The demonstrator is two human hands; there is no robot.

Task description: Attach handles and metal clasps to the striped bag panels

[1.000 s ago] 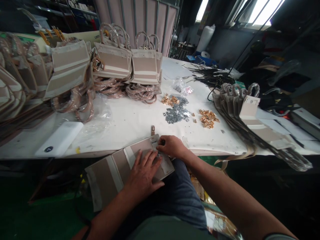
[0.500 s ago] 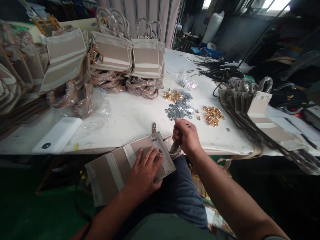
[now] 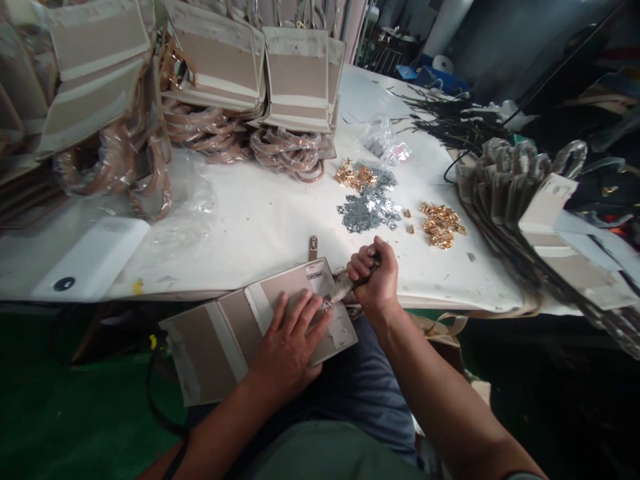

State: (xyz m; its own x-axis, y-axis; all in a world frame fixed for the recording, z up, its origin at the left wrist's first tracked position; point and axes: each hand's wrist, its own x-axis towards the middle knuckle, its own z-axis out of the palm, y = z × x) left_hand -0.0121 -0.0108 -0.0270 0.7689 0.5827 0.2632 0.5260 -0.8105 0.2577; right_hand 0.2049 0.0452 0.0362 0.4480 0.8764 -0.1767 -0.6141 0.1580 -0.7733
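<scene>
A beige handbag body (image 3: 235, 330), unfolded into flat panels, lies across my lap and against the table edge. My left hand (image 3: 293, 333) rests flat on it, fingers spread, fingertips beside a small metal piece (image 3: 327, 304). My right hand (image 3: 375, 273) is a fist around a hand tool (image 3: 342, 288) with a dark handle and a pale, wrapped-looking lower part. The tool slants down to the panel near my left fingertips; its exact kind and tip are unclear. A slot with metal in it (image 3: 314, 274) shows near the panel's upper corner. Beyond the panel's edge sticks out a strap tab with metal hardware (image 3: 313, 247).
Grey metal plates (image 3: 367, 212) and gold fittings (image 3: 443, 225) lie in piles on the white table (image 3: 240, 233). Stacked bag bodies with wrapped handles (image 3: 297, 73) stand at the back left, more bags (image 3: 545, 207) at right. A white device (image 3: 95, 257) lies front left.
My right hand has tilted the tool so its lower end reaches onto the panel by my left fingertips. My left hand stays nearly still. The camera view has tipped down.
</scene>
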